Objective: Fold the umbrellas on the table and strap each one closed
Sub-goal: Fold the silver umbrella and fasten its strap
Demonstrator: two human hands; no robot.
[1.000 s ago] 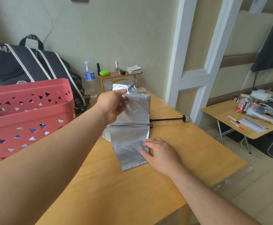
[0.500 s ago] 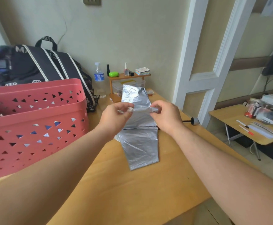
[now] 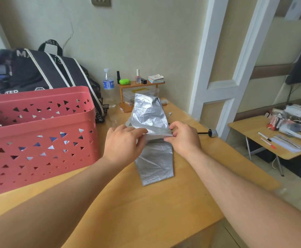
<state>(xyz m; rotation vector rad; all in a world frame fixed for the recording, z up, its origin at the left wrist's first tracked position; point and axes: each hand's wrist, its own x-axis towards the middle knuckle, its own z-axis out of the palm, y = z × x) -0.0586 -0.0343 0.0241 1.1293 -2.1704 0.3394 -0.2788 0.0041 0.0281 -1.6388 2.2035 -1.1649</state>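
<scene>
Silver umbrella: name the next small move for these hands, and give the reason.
Probably roll the pinched fold toward the shaft. Both the left hand and right hand pinch one crease across the silver umbrella, whose canopy lies flat and loose, unstrapped.

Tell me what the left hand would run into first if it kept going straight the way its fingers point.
The left hand points right along the silver umbrella canopy fold it pinches. Straight on, it would probably meet the right hand first, gripping the same fold's other end; depth between them is unclear.
</scene>
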